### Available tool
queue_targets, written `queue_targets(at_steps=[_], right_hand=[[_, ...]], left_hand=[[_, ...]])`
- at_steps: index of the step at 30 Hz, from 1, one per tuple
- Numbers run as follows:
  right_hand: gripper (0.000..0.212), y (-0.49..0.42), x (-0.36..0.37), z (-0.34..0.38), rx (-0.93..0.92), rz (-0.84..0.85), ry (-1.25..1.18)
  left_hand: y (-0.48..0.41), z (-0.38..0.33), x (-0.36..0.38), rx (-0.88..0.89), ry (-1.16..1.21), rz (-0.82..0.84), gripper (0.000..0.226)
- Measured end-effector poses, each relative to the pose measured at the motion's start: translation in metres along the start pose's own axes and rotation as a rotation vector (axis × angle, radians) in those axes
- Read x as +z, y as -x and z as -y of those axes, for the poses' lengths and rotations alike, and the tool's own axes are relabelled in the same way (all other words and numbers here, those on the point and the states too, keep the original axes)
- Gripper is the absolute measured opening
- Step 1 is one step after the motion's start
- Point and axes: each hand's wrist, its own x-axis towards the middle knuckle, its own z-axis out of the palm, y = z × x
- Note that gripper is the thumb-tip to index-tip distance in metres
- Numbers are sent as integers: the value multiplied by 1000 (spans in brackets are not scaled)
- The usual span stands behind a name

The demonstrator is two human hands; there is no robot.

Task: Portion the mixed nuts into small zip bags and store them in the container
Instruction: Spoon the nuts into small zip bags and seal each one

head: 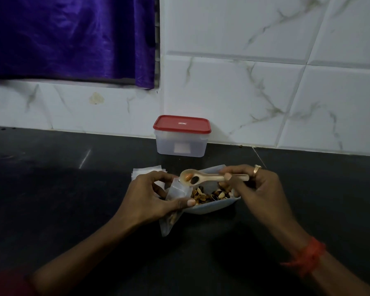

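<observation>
On a dark countertop [51, 189], seen from above, a purple curtain [73, 37] is hung at the upper left over a white marbled tile wall [265, 60]. Toward the centre, a stack of empty zip bags [146, 169] is laid flat just behind the left hand [150, 197]. A small clear zip bag [173, 201], with a few nuts visible at its bottom, is pinched between that hand's thumb and curled fingers, its mouth held open just beside the bowl. A pale spoon [203, 177] carrying two nuts is held over the bag's mouth. Beneath it, mixed nuts [209, 194] are heaped in a white bowl [212, 207]. Behind, against the wall, a clear container [181, 144] is closed by a red lid [182, 124]. The spoon's handle is pinched by the right hand [259, 189], which bears a ring [257, 168] and a red wrist thread [308, 256].
</observation>
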Motion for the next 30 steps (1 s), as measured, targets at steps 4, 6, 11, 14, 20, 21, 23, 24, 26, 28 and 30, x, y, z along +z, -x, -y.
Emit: queue_targets(at_steps=[4,6,11,14,20,21,23,24,26,28,30], right_hand=[[30,4,5,3,-160,125,109],[30,3,4,1,-160,127,88],[35,2,3,1,-116,135,-59],[33,-1,0,0,-119,12,-115],[28,-5,-6,-19,-23,-107,261],[26,-5,-7,-22,-13,-23,352],[24,-5,-5,-25,-37,153,546],[23,-5,-4,-24,-65,200,620],[24,-4,-2,-22,-144,187,690],[33,1,1,-13,-234,130,591],[35,6,10,0,-290,195,389]], left_hand=[[-1,3,0,1,48,-18,68],[-1,3,0,-3,65,-16,66],[-1,4,0,10,110,-43,60],[0,2,-1,28,119,-67,64],[3,-2,-1,101,122,-130,59],[4,-2,-1,122,119,-131,58],[6,-4,0,168,108,-130,58],[6,-5,0,189,97,-131,58],[7,-4,2,224,79,-138,59],[7,-3,4,257,83,-152,60],[8,-3,6,285,96,-148,56]])
